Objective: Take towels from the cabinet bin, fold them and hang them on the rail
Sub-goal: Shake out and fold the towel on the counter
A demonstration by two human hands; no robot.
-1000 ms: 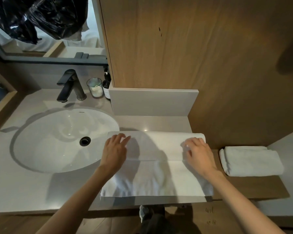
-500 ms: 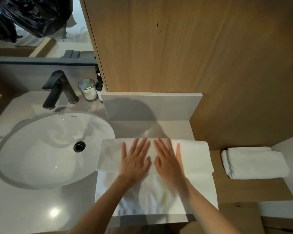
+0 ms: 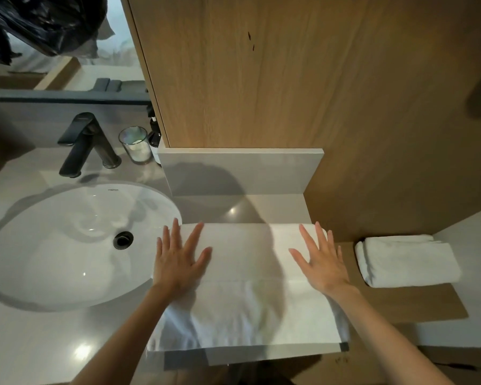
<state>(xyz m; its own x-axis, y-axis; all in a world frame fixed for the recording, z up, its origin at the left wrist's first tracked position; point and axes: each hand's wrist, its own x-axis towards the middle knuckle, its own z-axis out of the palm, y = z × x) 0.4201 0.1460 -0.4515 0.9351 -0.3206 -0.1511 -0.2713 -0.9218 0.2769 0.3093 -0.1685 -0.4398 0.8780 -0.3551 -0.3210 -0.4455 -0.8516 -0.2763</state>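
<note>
- While both hands press flat on it, the white towel lies spread on the grey countertop, just right of the basin. Its far part is folded toward the person, and the fold's edge runs straight across the middle.
- The towel's near edge reaches the front lip of the countertop, and its left edge meets the rim of the sink.
- The left hand rests palm down on the towel's left end, fingers straight and spread, holding nothing.
- The right hand lies the same way on the right end, fingers splayed and pointing away, well apart from the left.
- A second towel, already folded into a thick block, sits on a lower wooden ledge to the right, apart from the first.
- In the white oval sink the dark drain shows.
- Behind the sink stand a black faucet, a clear glass and a dark bottle, close together.
- A grey upstand backs the countertop, with a wooden panel above it.
</note>
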